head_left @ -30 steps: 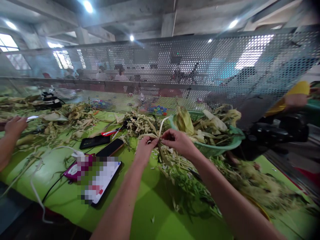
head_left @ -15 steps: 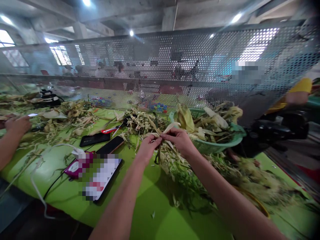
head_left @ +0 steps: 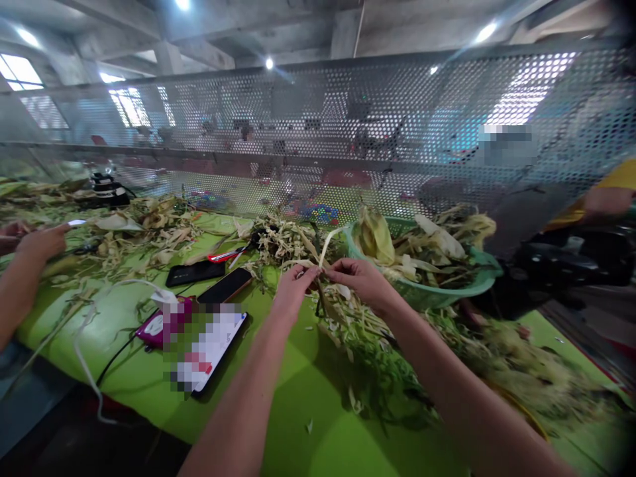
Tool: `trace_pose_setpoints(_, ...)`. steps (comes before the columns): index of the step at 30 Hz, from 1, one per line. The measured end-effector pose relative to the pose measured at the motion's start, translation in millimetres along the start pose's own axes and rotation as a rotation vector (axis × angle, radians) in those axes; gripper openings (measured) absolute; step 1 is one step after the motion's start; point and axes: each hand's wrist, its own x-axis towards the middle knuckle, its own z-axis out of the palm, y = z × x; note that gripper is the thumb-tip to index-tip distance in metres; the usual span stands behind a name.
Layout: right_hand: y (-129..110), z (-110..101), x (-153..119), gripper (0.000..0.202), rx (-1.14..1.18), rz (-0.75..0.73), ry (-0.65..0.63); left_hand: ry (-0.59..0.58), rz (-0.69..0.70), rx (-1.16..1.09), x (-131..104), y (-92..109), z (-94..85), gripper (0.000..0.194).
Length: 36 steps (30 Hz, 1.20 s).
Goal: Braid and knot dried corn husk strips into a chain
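My left hand [head_left: 295, 287] is closed in a pinch on pale dried corn husk strips [head_left: 326, 248]. Fingertip to fingertip with it, my right hand [head_left: 358, 281] pinches the same husk strips from the other side. One light strip stands up in a curve above the fingers, and darker leafy pieces hang below them. Just behind lies a heap of knotted husk pieces [head_left: 285, 246]. Loose green and yellowish husk shreds [head_left: 370, 351] spread under my right forearm. A green plastic basket [head_left: 440, 299] full of husks stands right of my right hand.
A lit phone [head_left: 218, 348], two dark phones [head_left: 226, 286], a purple tissue pack [head_left: 156, 328], a white cable [head_left: 79, 341] and a red cutter [head_left: 224, 256] lie left on the green table [head_left: 298, 397]. Another person's hand [head_left: 42, 244] is at far left. A perforated metal screen [head_left: 298, 139] stands behind.
The pale strip, earlier lying slanted to the right over my right fingers, now stands more upright between my hands. Both hands keep their pinch. The whole view has shifted slightly.
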Motion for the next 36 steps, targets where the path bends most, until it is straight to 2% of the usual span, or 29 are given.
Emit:
trace_pose_setpoints(6,-11,2,-5,0.018,-0.381,-0.284,0.330,0.091,-0.022,-0.113,1,4,-1.6,0.029)
trace_pose_setpoints(8,-15,6,-8,0.018,-0.429,-0.276,0.294,0.108,-0.006,-0.112,2,4,-2.1,0.029)
trace_pose_setpoints(11,-12,13,-9,0.025,-0.388,-0.179,0.122,0.117,0.035,-0.098,4,1,-3.0,0.026)
trace_pose_setpoints(13,-6,18,-7,0.026,-0.331,-0.134,0.070,0.132,0.045,-0.120,5,-2,-2.8,0.025)
trace_pose_setpoints(15,2,22,-5,0.025,-0.261,-0.114,0.072,0.146,0.007,-0.216,5,-4,-1.2,0.025)
trace_pose_setpoints(19,9,26,-1,0.026,-0.143,-0.058,0.070,0.166,-0.160,-0.528,1,-3,4.0,0.024)
trace_pose_setpoints(22,8,25,-1,0.029,-0.009,-0.028,0.056,0.149,-0.191,-0.654,0,0,5.3,0.024)
trace_pose_setpoints(28,5,17,-1,0.034,0.141,0.012,0.056,0.220,-0.199,-0.701,4,4,0.3,0.023)
trace_pose_setpoints(36,-1,12,-3,0.030,0.168,-0.015,0.028,0.065,-0.179,-0.586,3,6,-3.1,0.029)
